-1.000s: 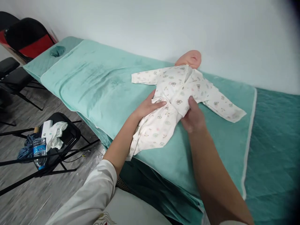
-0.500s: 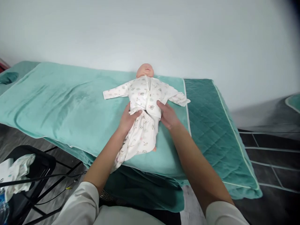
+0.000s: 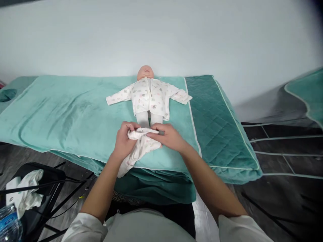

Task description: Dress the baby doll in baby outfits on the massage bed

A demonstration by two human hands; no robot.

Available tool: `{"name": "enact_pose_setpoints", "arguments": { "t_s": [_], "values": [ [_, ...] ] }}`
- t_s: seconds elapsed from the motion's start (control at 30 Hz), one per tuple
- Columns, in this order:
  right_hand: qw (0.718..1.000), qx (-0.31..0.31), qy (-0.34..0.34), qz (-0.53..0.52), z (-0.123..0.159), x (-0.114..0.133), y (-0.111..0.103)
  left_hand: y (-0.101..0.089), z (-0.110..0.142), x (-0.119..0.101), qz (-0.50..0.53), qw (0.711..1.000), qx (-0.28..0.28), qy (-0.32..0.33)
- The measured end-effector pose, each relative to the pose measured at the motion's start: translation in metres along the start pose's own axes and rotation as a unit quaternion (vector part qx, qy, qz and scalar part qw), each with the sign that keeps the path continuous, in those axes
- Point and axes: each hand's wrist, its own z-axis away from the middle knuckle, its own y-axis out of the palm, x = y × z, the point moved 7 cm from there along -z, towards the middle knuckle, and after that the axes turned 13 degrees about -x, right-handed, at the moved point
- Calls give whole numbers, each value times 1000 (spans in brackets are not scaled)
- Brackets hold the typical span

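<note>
A baby doll (image 3: 145, 72) lies on its back on the green-covered bed, head toward the wall and arms spread. It wears a white printed jacket (image 3: 151, 95) with long sleeves; its pale legs (image 3: 142, 118) show below the hem. White printed baby pants (image 3: 142, 148) are bunched around the lower legs, one leg of them trailing over the bed's near edge. My left hand (image 3: 125, 139) is closed on the waistband at its left side. On the right side my right hand (image 3: 169, 135) pinches the same waistband. The doll's feet are mostly hidden by the cloth.
The bed cover (image 3: 75, 111) stretches far to the left, with a darker quilted part (image 3: 214, 124) at right. A black chair (image 3: 54, 174) at lower left holds folded white cloths (image 3: 31, 188), with a water bottle (image 3: 10, 222) near it. The wall stands directly behind the bed.
My hands have moved from the doll's waist down toward its lower legs, drawing the pants down with them. The legs now show beneath the jacket. The view has shifted slightly.
</note>
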Motion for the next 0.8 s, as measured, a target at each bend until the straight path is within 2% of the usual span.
{"name": "enact_pose_setpoints", "arguments": {
  "t_s": [0.07, 0.17, 0.2, 0.23, 0.27, 0.3, 0.33, 0.4, 0.43, 0.47, 0.5, 0.53, 0.57, 0.63, 0.67, 0.7, 0.73, 0.8],
  "values": [
    [999, 26, 7, -47, 12, 11, -6, -5, 10, -13, 3, 997, 65, -38],
    [993, -24, 16, -113, 20, 26, -22, -3, 17, -33, -44, 978, 189, -77],
    [989, -46, 22, -138, 19, 31, -28, -2, 16, -39, -44, 973, 209, -84],
    [983, -75, 25, -167, 19, 36, -35, -1, 12, -46, -26, 975, 202, -91],
    [974, -107, 23, -196, 18, 42, -43, -2, 5, -51, 9, 980, 169, -99],
    [967, -128, 18, -219, 18, 49, -50, -4, -1, -56, 52, 986, 120, -106],
    [966, -121, 14, -229, 18, 56, -53, -7, -7, -58, 95, 987, 65, -109],
    [982, -18, 17, -190, 23, 66, -44, -8, -11, -60, 154, 982, -13, -107],
    [987, 50, 25, -149, 28, 68, -35, -6, -10, -60, 163, 981, -24, -107],
    [988, 100, 35, -113, 34, 67, -26, -2, -7, -59, 160, 981, -19, -107],
    [988, 110, 43, -95, 37, 64, -22, 3, -3, -58, 146, 984, 3, -105],
    [991, 77, 45, -102, 38, 62, -22, 9, 3, -57, 122, 987, 40, -101],
    [991, 13, 45, -127, 36, 58, -26, 16, 11, -55, 92, 987, 91, -95],
    [973, -115, 47, -195, 34, 49, -37, 29, 27, -48, 28, 975, 200, -91],
    [961, -158, 53, -219, 33, 45, -41, 33, 34, -43, 10, 967, 235, -99],
    [954, -176, 61, -233, 32, 41, -43, 34, 37, -38, 12, 964, 241, -114],
    [955, -165, 72, -236, 30, 39, -41, 33, 35, -33, 35, 966, 219, -130],
    [969, -78, 93, -213, 28, 39, -28, 26, 23, -27, 118, 973, 125, -153]
  ]
}}
